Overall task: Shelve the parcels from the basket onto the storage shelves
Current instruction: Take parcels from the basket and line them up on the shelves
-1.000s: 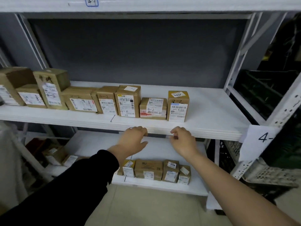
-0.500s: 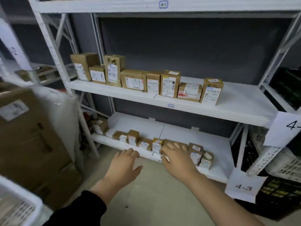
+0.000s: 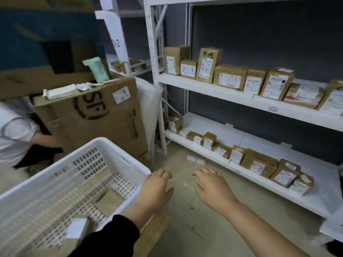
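Both hands hover palm-down with fingers loosely spread and nothing in them, the left hand just past the near corner of the white basket, the right hand beside it over the floor. Left of the left hand, inside the basket, lie a flat brown parcel and what seems, through blur, a small pale parcel. Beyond and right of the right hand stand the storage shelves, carrying rows of shelved parcels
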